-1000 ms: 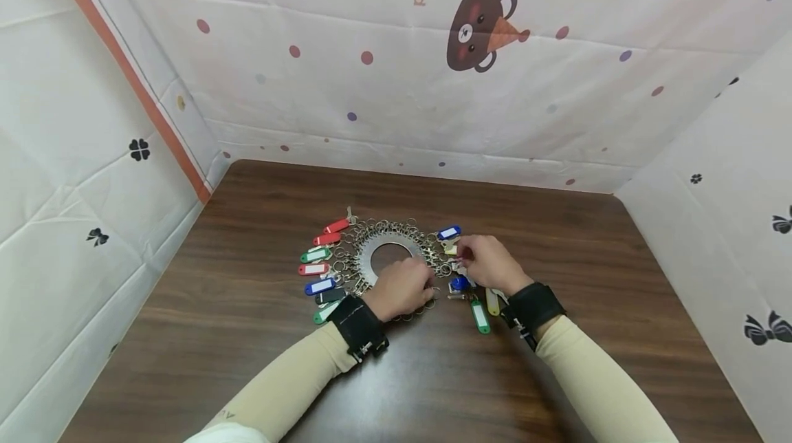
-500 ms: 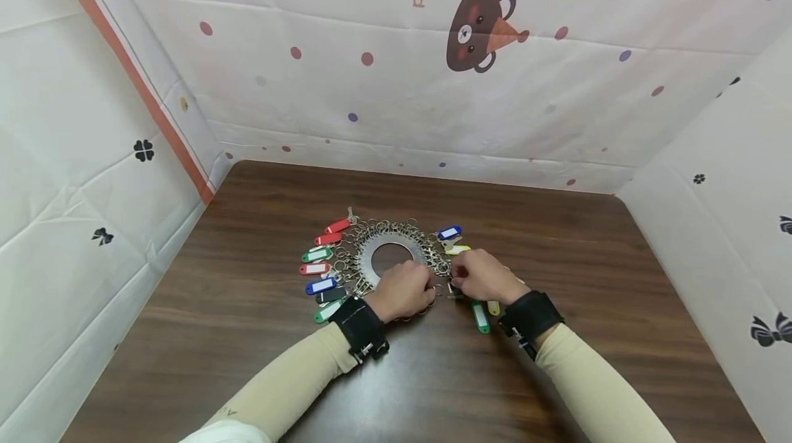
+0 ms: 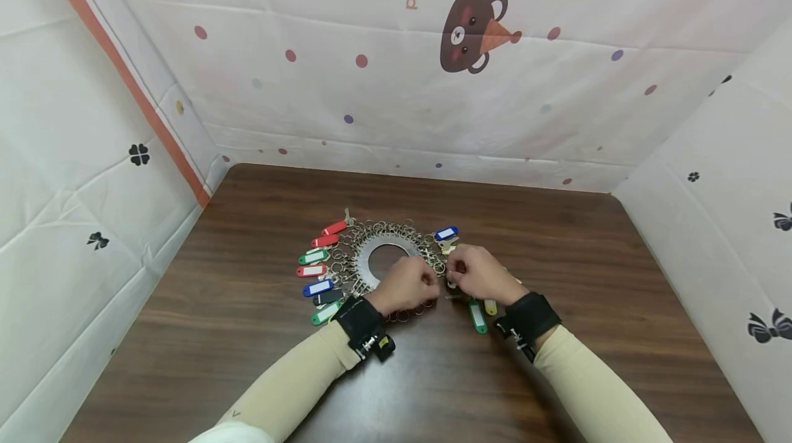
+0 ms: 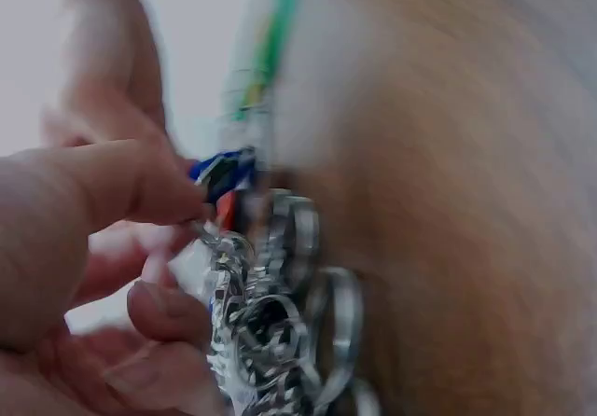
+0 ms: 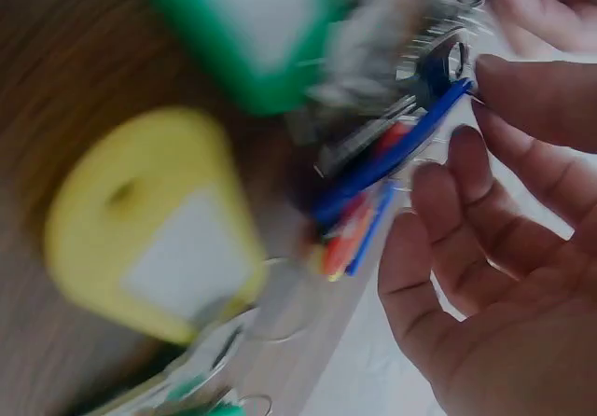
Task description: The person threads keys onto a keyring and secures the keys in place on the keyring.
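Note:
A round metal key ring (image 3: pixel 365 261) lies on the table, its rim crowded with small clasps and split rings. My left hand (image 3: pixel 405 285) is over its near right side; in the left wrist view the thumb and forefinger pinch a small metal clasp (image 4: pixel 207 231) on the chain of rings. Just to the right, my right hand (image 3: pixel 481 273) pinches the ring end of a blue key tag (image 5: pixel 387 159) between thumb and forefinger, close to the left fingertips. A green key tag (image 3: pixel 477 317) and a yellow key tag (image 5: pixel 154 225) lie near the right wrist.
Several red, green, blue and black key tags, such as a red one (image 3: pixel 311 270), fan out on the left side of the ring. A blue-framed tag (image 3: pixel 446 233) lies at its upper right. White patterned cloth (image 3: pixel 396 85) surrounds the brown table (image 3: pixel 247 360).
My right hand has come down and left from beside the yellow tag, toward my left hand. The left hand stays at the ring's near right side, nearly still.

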`<control>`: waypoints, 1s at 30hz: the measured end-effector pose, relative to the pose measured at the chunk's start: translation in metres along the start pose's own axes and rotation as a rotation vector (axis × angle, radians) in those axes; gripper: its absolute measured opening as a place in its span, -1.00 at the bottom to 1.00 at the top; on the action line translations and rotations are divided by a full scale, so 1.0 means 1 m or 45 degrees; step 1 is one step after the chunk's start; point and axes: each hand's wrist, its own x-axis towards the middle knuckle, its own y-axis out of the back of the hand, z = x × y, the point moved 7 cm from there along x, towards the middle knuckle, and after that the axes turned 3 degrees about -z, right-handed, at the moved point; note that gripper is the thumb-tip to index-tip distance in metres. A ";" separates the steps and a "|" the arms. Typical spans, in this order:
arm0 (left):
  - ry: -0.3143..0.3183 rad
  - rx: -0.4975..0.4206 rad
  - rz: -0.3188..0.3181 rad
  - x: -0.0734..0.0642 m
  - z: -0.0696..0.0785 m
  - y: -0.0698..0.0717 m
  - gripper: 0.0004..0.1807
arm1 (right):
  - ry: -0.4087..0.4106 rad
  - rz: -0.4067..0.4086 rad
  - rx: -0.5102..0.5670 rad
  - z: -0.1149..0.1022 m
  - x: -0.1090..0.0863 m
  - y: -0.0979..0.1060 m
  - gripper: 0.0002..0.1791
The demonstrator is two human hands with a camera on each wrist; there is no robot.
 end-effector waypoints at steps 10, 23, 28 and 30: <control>0.252 -1.299 -0.004 -0.007 -0.046 0.000 -0.73 | -0.111 -0.033 0.478 -0.009 0.002 -0.001 -0.90; 0.232 -1.590 -0.074 -0.008 -0.052 -0.001 -0.74 | -0.123 -0.029 0.401 -0.017 0.013 -0.017 -0.88; 0.196 -1.515 -0.092 -0.009 -0.051 0.001 -0.74 | -0.109 -0.016 0.388 -0.018 0.016 -0.018 -0.88; 0.187 -1.481 -0.095 -0.008 -0.052 0.001 -0.76 | -0.106 -0.004 0.386 -0.018 0.016 -0.018 -0.88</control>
